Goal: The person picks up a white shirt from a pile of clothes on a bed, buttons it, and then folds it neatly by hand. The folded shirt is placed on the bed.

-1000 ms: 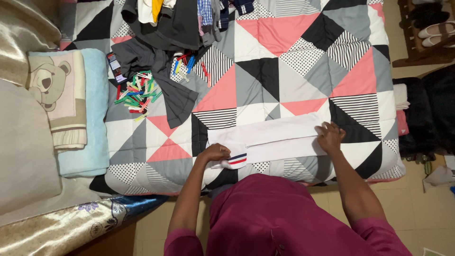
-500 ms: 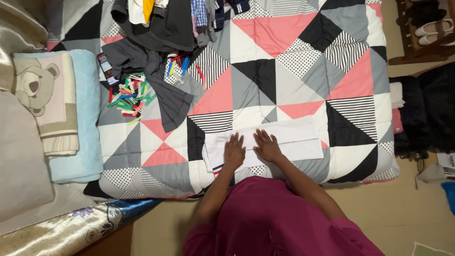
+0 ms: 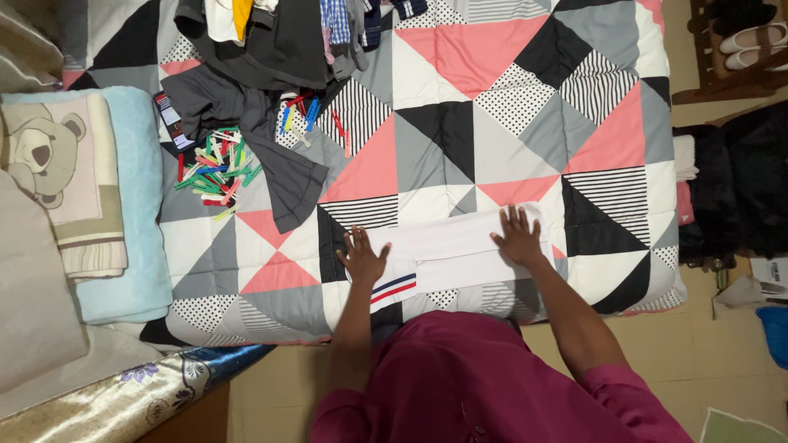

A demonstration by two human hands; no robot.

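Right, both hands flat, fingers spread, gripping nothing. Left hand (image 3: pixel 362 256) presses the left end of the folded white shirt (image 3: pixel 455 250), just above its red-and-navy striped cuff (image 3: pixel 393 289). Right hand (image 3: pixel 517 235) presses the shirt's right end. The shirt lies crosswise on the near edge of the quilt (image 3: pixel 460 123), a patchwork of pink, grey, black and white triangles covering the bed.

No containers. Loose pegs (image 3: pixel 215 164), mixed colours, sit in a heap on the quilt to the far left, touching a dark grey garment (image 3: pixel 271 148). More pegs lie just beyond. The clothes pile (image 3: pixel 279 33) is cut off by the top edge, so its items are hard to separate. A blue towel (image 3: pixel 135 205) with a bear blanket (image 3: pixel 57 172) on it sits left of the quilt. Shoes (image 3: pixel 751 41) at top right are partly cropped.

Versus half a second ago: hands were side by side at the shirt's left half, now spread to opposite ends. Cuff shows more.
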